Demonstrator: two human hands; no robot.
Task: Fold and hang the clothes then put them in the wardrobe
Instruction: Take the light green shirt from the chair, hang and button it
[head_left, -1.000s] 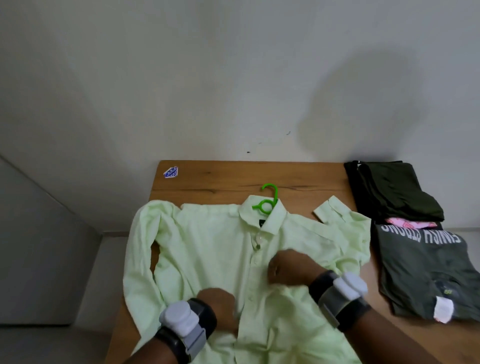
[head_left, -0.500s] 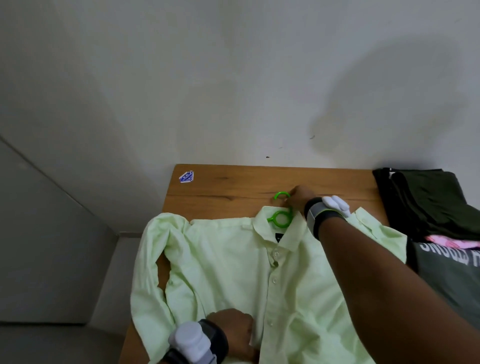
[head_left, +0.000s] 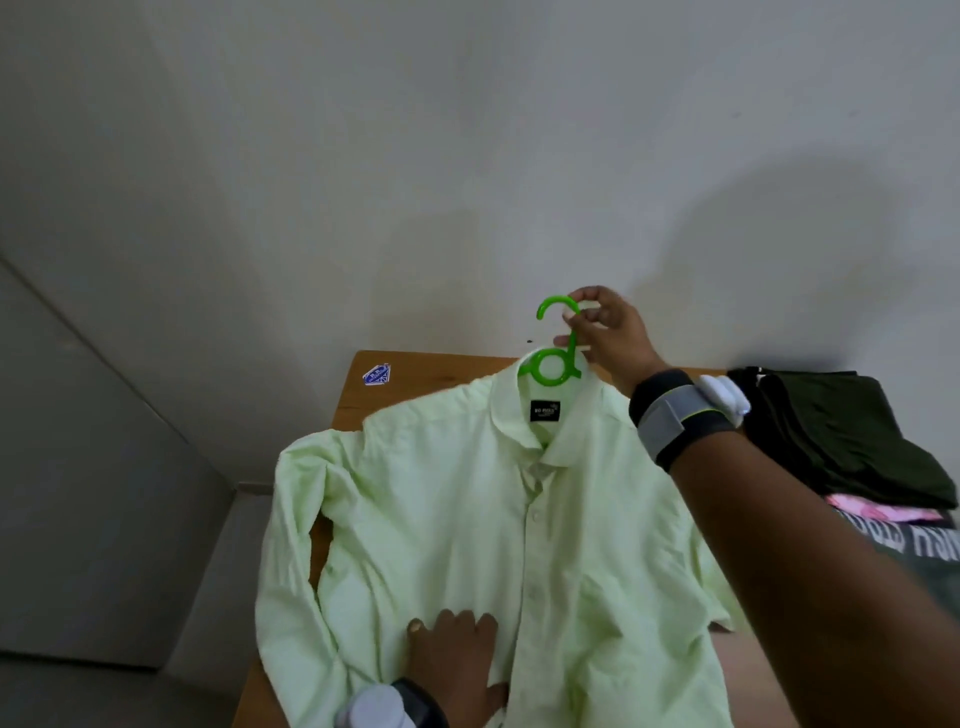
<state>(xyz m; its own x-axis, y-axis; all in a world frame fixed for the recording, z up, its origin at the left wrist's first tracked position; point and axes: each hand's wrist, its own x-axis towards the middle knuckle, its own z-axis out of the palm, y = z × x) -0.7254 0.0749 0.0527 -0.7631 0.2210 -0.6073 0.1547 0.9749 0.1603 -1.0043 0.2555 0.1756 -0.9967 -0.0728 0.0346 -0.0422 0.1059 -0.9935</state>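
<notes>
A pale green button-up shirt (head_left: 467, 519) hangs on a bright green plastic hanger (head_left: 553, 358), buttoned, with a black label inside the collar. My right hand (head_left: 608, 332) grips the hanger's hook and holds the collar end raised above the wooden table (head_left: 415, 379). The shirt's lower part still lies on the table. My left hand (head_left: 457, 660) rests flat on the shirt's front near the bottom, fingers straight. The left sleeve droops over the table's left edge.
Folded dark green clothes (head_left: 841, 431) are stacked at the table's right, with a pink item (head_left: 883, 512) and a grey printed T-shirt (head_left: 924, 551) below them. A blue sticker (head_left: 377, 374) marks the table's far left corner. A white wall stands right behind.
My right hand went from the shirt's front to the hanger hook, gripped it and lifted the collar end off the table. My left hand stayed pressed on the lower shirt.
</notes>
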